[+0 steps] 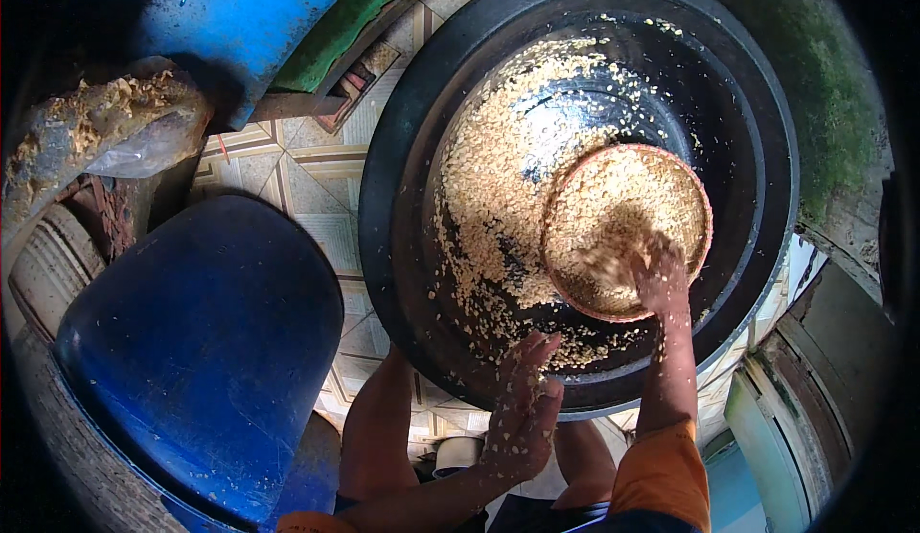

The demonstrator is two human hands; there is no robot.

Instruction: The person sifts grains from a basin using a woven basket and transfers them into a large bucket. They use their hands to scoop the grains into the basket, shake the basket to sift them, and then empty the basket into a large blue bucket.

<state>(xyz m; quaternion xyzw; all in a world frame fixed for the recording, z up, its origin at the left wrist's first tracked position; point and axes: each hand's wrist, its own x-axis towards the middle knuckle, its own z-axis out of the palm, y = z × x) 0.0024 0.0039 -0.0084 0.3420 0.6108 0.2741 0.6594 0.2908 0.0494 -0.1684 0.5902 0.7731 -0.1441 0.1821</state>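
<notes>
A large round black basin [393,197] holds many pale, split bean-like pieces [489,169], spread thickest over its left side. Within it, toward the right, sits a round woven basket [548,236] with a reddish rim, heaped with the same pieces. My right hand [659,274] is in the basket at its near right side; its fingers are smeared by motion and partly among the pieces. Over the basin's near rim, apart from the basket, my left hand [525,404] is open with nothing in it. Bits cling to both hands and the right forearm.
A big blue plastic barrel [201,341] stands at left. Beyond it are a blue panel [249,15] with a green edge and a dirty bundle with clear plastic [144,145]. A mossy wall [829,121] borders the right. Patterned tiles [331,197] cover the floor.
</notes>
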